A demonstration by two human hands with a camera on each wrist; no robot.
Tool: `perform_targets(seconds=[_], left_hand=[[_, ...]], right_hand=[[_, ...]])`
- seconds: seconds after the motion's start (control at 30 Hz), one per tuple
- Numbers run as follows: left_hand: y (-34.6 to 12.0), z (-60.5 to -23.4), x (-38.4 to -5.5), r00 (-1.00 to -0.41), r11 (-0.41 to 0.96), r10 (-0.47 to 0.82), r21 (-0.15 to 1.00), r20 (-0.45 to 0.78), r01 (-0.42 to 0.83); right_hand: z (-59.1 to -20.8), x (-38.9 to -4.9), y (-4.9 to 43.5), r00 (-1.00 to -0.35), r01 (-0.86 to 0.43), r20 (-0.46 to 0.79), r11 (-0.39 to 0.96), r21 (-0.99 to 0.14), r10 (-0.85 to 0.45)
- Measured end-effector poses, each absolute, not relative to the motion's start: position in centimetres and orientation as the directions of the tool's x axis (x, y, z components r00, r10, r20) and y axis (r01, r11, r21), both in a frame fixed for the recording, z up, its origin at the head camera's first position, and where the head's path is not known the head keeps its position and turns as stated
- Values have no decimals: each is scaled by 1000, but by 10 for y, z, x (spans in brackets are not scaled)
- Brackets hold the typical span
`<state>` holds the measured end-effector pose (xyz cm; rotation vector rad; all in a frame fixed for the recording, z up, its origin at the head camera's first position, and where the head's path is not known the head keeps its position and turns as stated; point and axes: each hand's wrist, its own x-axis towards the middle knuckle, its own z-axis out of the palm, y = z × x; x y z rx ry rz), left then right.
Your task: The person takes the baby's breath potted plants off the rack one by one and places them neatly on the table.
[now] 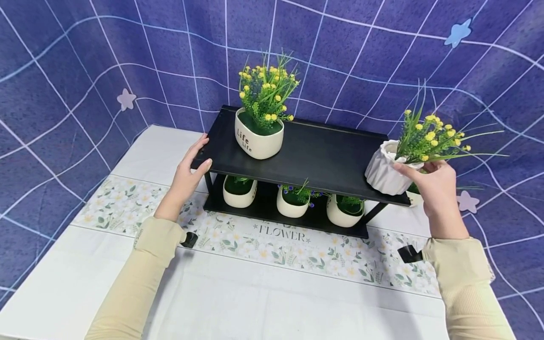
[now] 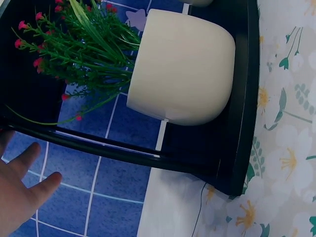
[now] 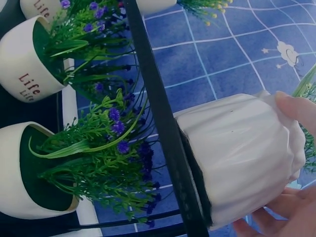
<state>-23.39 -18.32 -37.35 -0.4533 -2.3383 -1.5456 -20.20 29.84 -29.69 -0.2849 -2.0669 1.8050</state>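
My right hand (image 1: 437,191) grips a white ribbed flower pot (image 1: 384,172) by its rim. The pot holds yellow flowers (image 1: 431,137) and sits at the right end of the upper board of a black two-tier shelf (image 1: 323,153). In the right wrist view the pot's base is right at the board, with the thumb on one side of the rim and fingers on the other. At the shelf's left end, my left hand (image 1: 187,165) rests against the edge, thumb and fingers spread and fairly straight. A cream pot (image 1: 263,144) lettered "Life" stands upright on the top board's left part.
On the lower tier stand a left pot (image 1: 240,196) with pink-red flowers, a middle pot (image 1: 293,205) and a right pot (image 1: 346,215), both with purple-blue flowers. The shelf stands on a white table cloth (image 1: 238,293) with a flowered band. A blue grid-patterned curtain (image 1: 170,47) hangs behind.
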Motion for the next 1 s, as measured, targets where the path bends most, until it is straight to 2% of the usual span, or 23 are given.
perform_targets(seconds=[0.23,0.5,1.0], left_hand=[[-187,-383,-242,-906,361,96,834,411,417],[-197,-408,-259,-897,374,90,820,432,433],[-197,-406,-260,-898,367,86,824,432,431]], right_hand=[[-301,-201,296,-907,-173,179,51,-984,382],[-303,-200,295,-881,-223,205,7,-975,427],[-295,-189,313,-811,-322,200,-134,-937,550]])
